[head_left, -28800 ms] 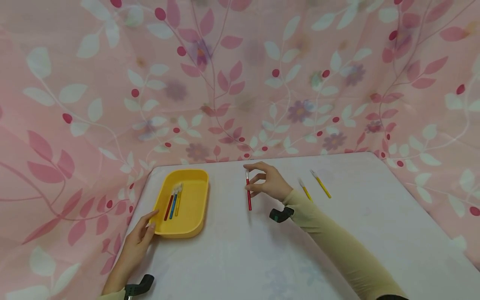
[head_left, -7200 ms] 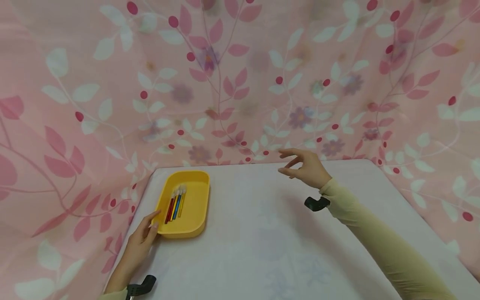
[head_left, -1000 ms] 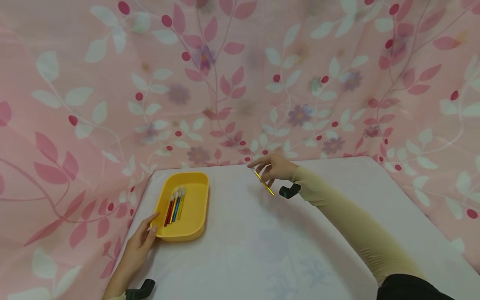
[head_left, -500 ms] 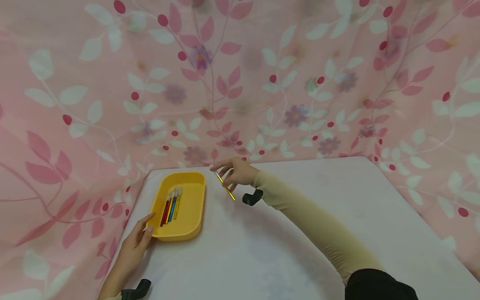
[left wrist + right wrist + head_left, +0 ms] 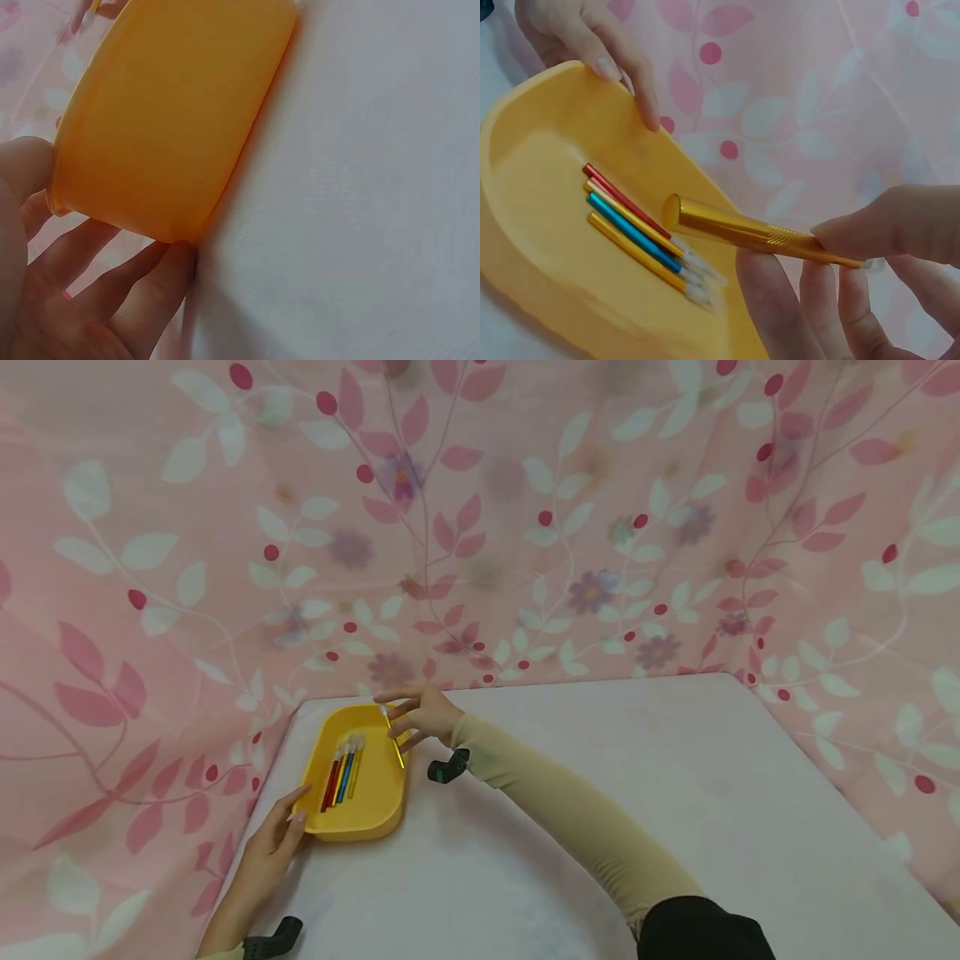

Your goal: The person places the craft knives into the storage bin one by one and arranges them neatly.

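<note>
My right hand point(image 5: 429, 713) holds a gold craft knife point(image 5: 397, 748) between thumb and fingertips, over the right side of the yellow tray point(image 5: 378, 797). In the right wrist view this craft knife point(image 5: 727, 231) shows a knurled grip, its far end partly hidden by fingers. Inside the tray several craft knives point(image 5: 342, 775) lie side by side, red, gold and blue, with clear-looking tips. My left hand point(image 5: 273, 837) grips the tray's near left corner. The left wrist view shows the thumb at the rim and fingers point(image 5: 154, 296) against the outer wall.
A white cloth covers the table point(image 5: 585, 752). Behind it hangs a pink curtain point(image 5: 487, 527) with leaf and flower prints. A dark device point(image 5: 448, 767) is strapped to the right wrist, and another dark device point(image 5: 276, 939) to the left.
My right hand has carried the gold craft knife leftward from mid-table to above the tray. Compared with the oldest frame, the two yellow ones have left the right side of the table.
</note>
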`<state>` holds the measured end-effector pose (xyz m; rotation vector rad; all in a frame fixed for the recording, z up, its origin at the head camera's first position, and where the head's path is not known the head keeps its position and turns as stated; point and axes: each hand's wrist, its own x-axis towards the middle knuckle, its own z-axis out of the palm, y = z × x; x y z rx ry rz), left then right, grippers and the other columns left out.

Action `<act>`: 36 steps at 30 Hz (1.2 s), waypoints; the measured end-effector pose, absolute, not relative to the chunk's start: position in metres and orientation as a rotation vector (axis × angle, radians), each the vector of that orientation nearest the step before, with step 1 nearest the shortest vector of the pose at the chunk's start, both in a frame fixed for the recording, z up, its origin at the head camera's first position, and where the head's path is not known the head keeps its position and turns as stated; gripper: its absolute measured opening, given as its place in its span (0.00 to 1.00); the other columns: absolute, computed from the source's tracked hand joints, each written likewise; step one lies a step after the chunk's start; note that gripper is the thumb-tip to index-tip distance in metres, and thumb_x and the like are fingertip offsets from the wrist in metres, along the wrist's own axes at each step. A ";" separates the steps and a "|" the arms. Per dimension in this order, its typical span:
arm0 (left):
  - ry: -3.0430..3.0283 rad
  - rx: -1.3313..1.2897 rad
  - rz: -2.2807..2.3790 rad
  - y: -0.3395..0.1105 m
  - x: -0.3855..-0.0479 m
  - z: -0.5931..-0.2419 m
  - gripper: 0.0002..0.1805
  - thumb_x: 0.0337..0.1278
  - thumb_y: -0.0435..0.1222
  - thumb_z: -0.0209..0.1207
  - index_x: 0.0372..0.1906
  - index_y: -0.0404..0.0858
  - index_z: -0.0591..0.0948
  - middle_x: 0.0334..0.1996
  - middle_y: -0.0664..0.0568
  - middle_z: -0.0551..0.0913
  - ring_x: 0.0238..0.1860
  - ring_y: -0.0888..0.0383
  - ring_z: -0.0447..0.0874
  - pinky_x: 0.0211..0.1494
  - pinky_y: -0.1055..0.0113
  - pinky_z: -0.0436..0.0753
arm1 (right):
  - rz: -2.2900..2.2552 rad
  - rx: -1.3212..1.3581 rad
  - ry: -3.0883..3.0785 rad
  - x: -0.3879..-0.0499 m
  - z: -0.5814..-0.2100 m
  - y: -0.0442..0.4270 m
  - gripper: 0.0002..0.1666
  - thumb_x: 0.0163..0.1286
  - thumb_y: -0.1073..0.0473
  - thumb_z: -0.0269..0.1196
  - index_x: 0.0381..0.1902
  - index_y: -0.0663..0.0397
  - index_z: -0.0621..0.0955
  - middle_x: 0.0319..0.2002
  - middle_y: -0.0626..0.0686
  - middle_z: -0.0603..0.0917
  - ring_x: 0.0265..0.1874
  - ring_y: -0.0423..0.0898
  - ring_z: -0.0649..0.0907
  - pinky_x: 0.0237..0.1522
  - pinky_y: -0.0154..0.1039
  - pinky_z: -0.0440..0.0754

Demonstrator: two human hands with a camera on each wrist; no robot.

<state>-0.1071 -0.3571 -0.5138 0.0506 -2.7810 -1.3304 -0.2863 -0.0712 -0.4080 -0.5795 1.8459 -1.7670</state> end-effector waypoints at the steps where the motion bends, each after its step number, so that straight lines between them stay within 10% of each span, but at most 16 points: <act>1: -2.783 0.052 -1.326 -0.358 -0.107 -0.514 0.31 0.91 0.48 0.49 0.85 0.41 0.63 0.83 0.28 0.59 0.77 0.22 0.66 0.66 0.43 0.76 | -1.779 -0.556 1.841 -0.286 -0.409 -0.076 0.33 0.70 0.77 0.69 0.72 0.58 0.83 0.56 0.67 0.84 0.43 0.55 0.90 0.44 0.60 0.93; 19: -2.740 0.041 -1.368 -0.356 -0.104 -0.516 0.30 0.90 0.46 0.51 0.85 0.42 0.64 0.84 0.30 0.60 0.76 0.24 0.68 0.65 0.46 0.77 | -1.966 -0.235 1.852 -0.280 -0.444 -0.144 0.31 0.66 0.78 0.69 0.66 0.56 0.87 0.48 0.60 0.89 0.49 0.66 0.91 0.48 0.66 0.91; 25: -2.737 0.031 -1.374 -0.355 -0.102 -0.513 0.29 0.91 0.45 0.50 0.85 0.43 0.64 0.84 0.31 0.60 0.76 0.24 0.68 0.65 0.46 0.77 | -1.959 -0.104 1.938 -0.272 -0.445 -0.167 0.31 0.65 0.78 0.69 0.66 0.61 0.86 0.33 0.56 0.88 0.34 0.53 0.90 0.50 0.68 0.90; 36: -2.746 0.069 -1.415 -0.357 -0.102 -0.512 0.30 0.91 0.47 0.50 0.86 0.44 0.63 0.85 0.32 0.59 0.77 0.24 0.67 0.67 0.45 0.77 | -1.852 0.054 2.048 -0.266 -0.456 -0.195 0.26 0.66 0.74 0.71 0.61 0.56 0.89 0.33 0.53 0.87 0.41 0.68 0.91 0.48 0.64 0.92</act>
